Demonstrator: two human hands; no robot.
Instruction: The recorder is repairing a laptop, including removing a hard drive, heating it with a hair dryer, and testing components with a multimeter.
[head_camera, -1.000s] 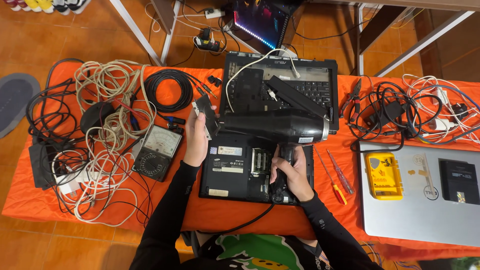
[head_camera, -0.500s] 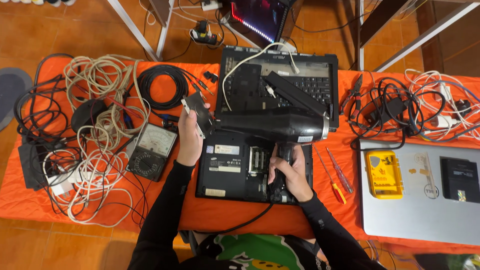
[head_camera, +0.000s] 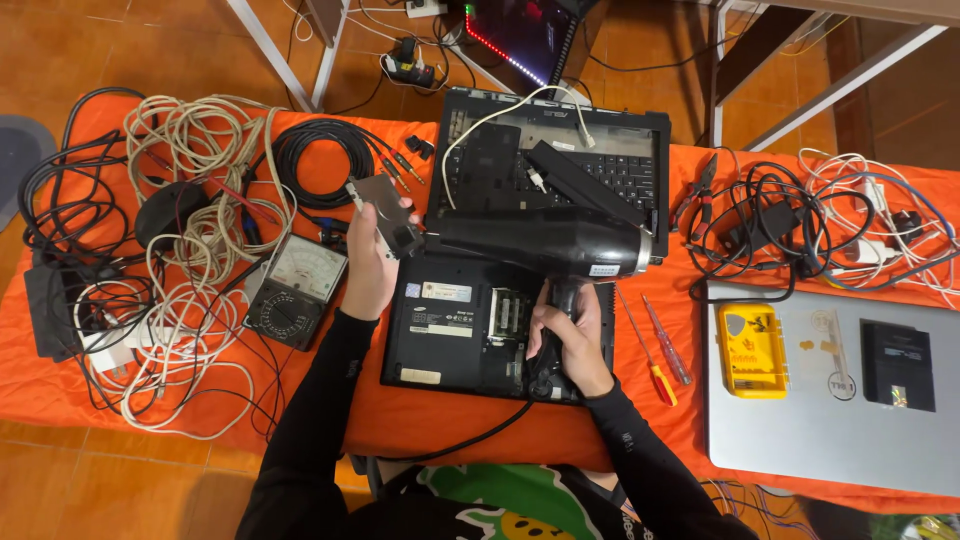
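Orange cloth (head_camera: 440, 420) covers the table, and on it lies a black laptop (head_camera: 450, 335) turned bottom side up, directly in front of the person. The right hand (head_camera: 568, 340) is closed around the handle of a black hair dryer (head_camera: 540, 243), with the fingers wrapped tight on the grip. The dryer body lies level above the laptop and its nozzle points to the left. Its black cord goes down from the handle over the table edge.

The left hand (head_camera: 370, 262) holds up a small flat grey metal part (head_camera: 385, 215), pinched between the thumb and the fingers, just in front of the dryer nozzle. The part is above the upper left corner of the laptop and does not touch it.

Behind the dryer a second opened laptop (head_camera: 620, 150) lies with its keyboard visible. To the left of the left hand an analog meter (head_camera: 297, 290) rests among white cables (head_camera: 190, 200) and black cables (head_camera: 320, 160). To the right of the right hand two screwdrivers (head_camera: 660, 345) lie beside a silver laptop (head_camera: 830, 420), and a yellow case (head_camera: 752, 350) sits on its lid.
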